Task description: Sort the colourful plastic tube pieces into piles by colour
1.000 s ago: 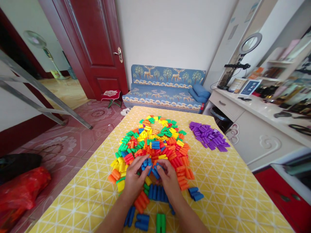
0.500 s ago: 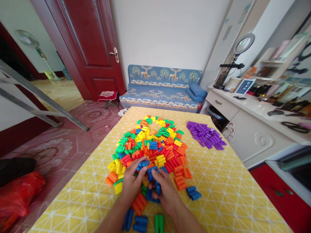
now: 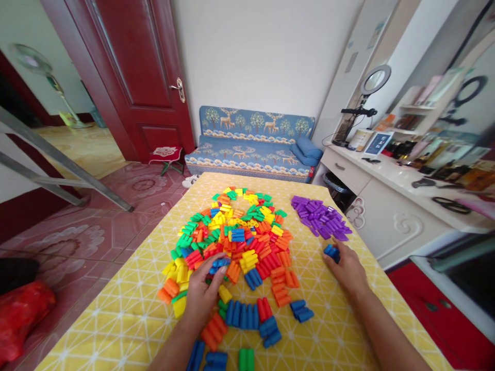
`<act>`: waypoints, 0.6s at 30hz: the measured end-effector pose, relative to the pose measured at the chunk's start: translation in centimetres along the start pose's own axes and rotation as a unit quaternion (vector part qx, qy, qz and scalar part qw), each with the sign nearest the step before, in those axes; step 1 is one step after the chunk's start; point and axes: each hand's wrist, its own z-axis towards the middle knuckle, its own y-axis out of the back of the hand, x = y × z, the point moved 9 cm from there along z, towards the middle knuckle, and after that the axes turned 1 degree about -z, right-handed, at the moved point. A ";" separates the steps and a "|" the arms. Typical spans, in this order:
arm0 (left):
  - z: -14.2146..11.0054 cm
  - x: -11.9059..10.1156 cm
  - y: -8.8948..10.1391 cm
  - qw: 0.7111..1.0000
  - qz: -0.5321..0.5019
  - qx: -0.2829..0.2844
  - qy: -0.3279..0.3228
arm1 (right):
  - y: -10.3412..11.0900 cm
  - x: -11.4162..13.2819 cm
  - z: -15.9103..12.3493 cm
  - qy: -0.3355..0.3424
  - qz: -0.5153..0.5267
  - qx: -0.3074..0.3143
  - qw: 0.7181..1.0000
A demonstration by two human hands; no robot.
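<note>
My left hand [image 3: 203,288] is closed on a blue plastic building block [image 3: 219,265], held by the near side of a mixed pile of coloured blocks [image 3: 266,239]. Off to the right, my right hand [image 3: 348,268] grips another blue block [image 3: 331,252] between thumb and fingers, just nearer than a heap of purple blocks [image 3: 320,216]. Between the forearms lie a row of blue blocks [image 3: 242,315], a red block [image 3: 264,308] and an orange block [image 3: 214,331].
A yellow patterned cloth [image 3: 320,340] covers the table. Beyond it stands a blue sofa [image 3: 251,147]; a white dresser [image 3: 390,211] with many small items is on the right. A red stool [image 3: 166,153] is by the door [image 3: 135,72].
My right hand has moved right, away from my left, carrying a blue block toward the purple heap. The blue row near the table's front is now uncovered. The view has shifted slightly.
</note>
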 end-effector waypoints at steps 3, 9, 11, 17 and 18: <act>0.0 -0.2 0.2 1.000 0.010 -0.009 -0.008 | -0.1 0.1 -0.7 0.030 0.037 -0.028 0.998; 0.0 -1.0 0.2 0.999 0.035 -0.007 -0.028 | 0.7 2.2 -2.0 0.090 0.095 -0.053 0.990; 0.0 -1.0 0.2 0.999 0.039 -0.007 -0.028 | 0.3 2.4 -2.2 0.104 0.126 -0.024 0.986; 0.1 -0.4 0.1 0.999 0.033 0.004 -0.023 | 0.4 2.6 -3.1 0.143 0.155 0.014 0.977; 0.0 -0.3 0.1 0.999 0.033 0.005 -0.023 | 0.3 2.6 -3.2 0.163 0.144 0.025 0.976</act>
